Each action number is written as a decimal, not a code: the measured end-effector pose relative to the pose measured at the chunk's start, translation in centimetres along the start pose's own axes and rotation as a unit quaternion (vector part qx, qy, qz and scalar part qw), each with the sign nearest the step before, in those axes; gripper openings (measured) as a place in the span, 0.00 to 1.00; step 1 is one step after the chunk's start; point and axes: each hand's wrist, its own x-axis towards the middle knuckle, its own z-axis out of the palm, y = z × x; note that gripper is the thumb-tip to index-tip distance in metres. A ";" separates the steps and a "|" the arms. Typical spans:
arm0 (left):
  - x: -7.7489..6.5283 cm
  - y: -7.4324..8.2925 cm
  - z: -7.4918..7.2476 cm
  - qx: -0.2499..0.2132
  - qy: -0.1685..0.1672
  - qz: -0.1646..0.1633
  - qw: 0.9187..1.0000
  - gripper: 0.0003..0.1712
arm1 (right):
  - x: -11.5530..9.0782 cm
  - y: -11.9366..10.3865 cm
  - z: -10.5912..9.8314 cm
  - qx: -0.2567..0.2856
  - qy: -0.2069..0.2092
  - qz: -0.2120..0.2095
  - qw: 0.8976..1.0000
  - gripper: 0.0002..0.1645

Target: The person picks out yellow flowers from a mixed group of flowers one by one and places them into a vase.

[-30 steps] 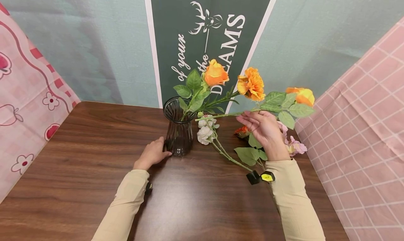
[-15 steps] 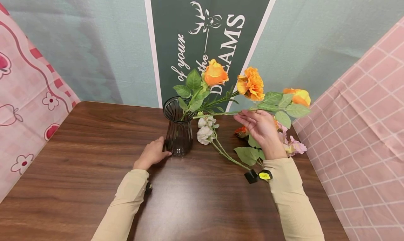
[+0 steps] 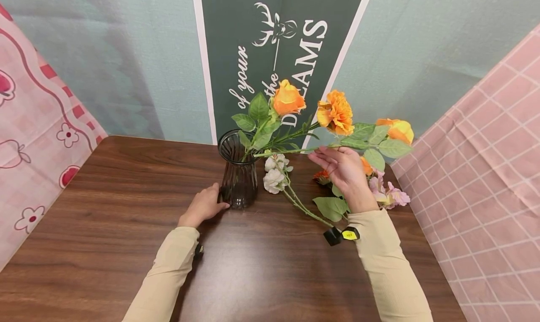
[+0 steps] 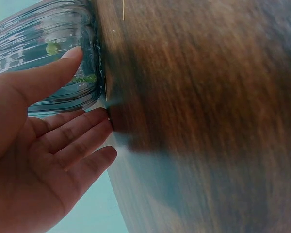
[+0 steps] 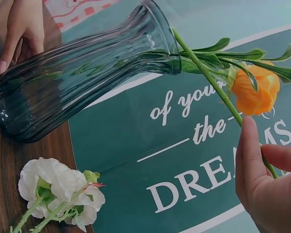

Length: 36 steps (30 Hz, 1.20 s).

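- Dark wood grain covered the table [image 3: 105,247] across the lower part of the head view, with a green panel [image 3: 229,12] bearing white lettering at upper centre.
- Right of centre, the held rose [image 3: 396,131] lay nearly level, bloom to the right, its stem's end at the rim of the glass vase [image 3: 239,186]; whether they touched could not be told.
- Thumb and fingers of the right hand [image 3: 343,172] pinched that stem.
- Near the centre, the vase stood upright with 2 flowers in it, an orange rose [image 3: 288,98] and an orange carnation [image 3: 336,112], both leaning right.
- At its base rested the left hand [image 3: 204,205], fingers nearly straight, apparently steadying it.
- The step in hand seemed to be insertion of flower 3; the next move called for lifting the bloom so the stem's end could tip down inside the rim.
- White flowers [image 3: 275,179] lay just right of the vase, pink flowers [image 3: 394,195] farther right.
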 end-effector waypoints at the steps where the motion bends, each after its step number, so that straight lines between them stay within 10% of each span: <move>1: 0.0 0.0 0.0 0.000 0.000 0.000 1.000 0.28 | 0.0 0.0 0.1 -0.004 0.001 0.000 1.000 0.23; 36: -0.2 0.0 0.1 -0.007 0.005 0.002 1.000 0.29 | 0.5 0.4 0.9 -0.046 0.003 -0.048 0.998 0.17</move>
